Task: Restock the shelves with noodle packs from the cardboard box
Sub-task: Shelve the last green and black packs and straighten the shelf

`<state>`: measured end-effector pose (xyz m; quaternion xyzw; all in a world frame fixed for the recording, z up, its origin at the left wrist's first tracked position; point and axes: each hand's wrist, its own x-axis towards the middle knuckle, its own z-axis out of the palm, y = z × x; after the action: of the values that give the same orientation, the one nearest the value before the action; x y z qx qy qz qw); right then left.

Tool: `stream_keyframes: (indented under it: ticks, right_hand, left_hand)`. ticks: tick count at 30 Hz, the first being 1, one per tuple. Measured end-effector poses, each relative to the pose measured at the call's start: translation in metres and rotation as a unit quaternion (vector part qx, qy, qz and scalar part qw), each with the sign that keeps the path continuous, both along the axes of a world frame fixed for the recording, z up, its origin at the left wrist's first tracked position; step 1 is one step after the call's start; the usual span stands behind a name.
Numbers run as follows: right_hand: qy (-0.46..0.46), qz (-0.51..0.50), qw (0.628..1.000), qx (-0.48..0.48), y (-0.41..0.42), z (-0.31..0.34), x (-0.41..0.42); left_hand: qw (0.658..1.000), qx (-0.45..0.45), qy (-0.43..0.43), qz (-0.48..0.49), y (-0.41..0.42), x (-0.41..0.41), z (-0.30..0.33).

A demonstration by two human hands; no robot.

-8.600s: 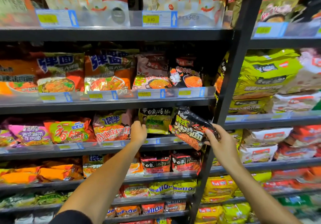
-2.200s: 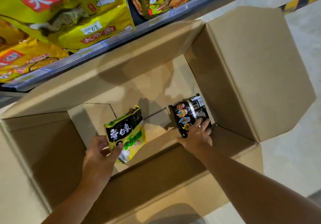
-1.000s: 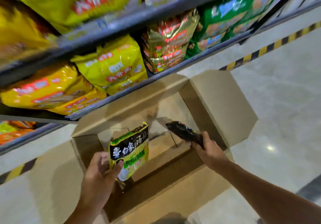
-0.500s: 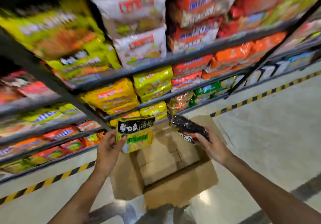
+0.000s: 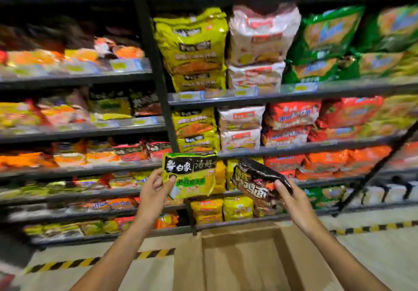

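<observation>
Packs are being carried up from the cardboard box (image 5: 244, 259), which is sitting open on the floor at the bottom of the view, toward the shelving. The left hand (image 5: 156, 191) is pinching the green noodle pack (image 5: 191, 175) by its lower left corner, thumb on the front and fingers curled behind, holding it upright above the box. The right hand (image 5: 291, 198) is gripping the black noodle pack (image 5: 257, 182) at its right end, fingers wrapped round it, the pack tilting down to the left, just right of the green one.

Judging by this, the step in hand is the carry from box to shelf, and the next move is calling for finding each pack's matching row; similar green and black fronts seem to be standing on a shelf up and left of the box, though blur is making that uncertain.

A dark upright post (image 5: 156, 76) is rising above the box between two shelf bays. Big yellow multipacks (image 5: 192, 46) are filling the bay right of it. Both hands being full, each pack will likely be going in one-handed.
</observation>
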<state>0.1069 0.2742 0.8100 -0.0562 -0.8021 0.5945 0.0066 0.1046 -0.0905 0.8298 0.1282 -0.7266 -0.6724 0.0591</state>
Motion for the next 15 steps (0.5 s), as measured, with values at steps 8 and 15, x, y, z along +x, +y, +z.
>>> stream_keyframes:
  ticks: [8,15]
  right_hand:
    - [0.073,0.088,0.993,0.01,-0.071,0.066,-0.005]
    - [0.092,0.164,0.982,0.009,-0.165,0.1,-0.017]
  left_hand:
    - [0.992,-0.022,0.07,0.1,-0.051,0.059,0.059]
    - [0.982,-0.029,0.096,0.157,-0.138,0.084,0.076]
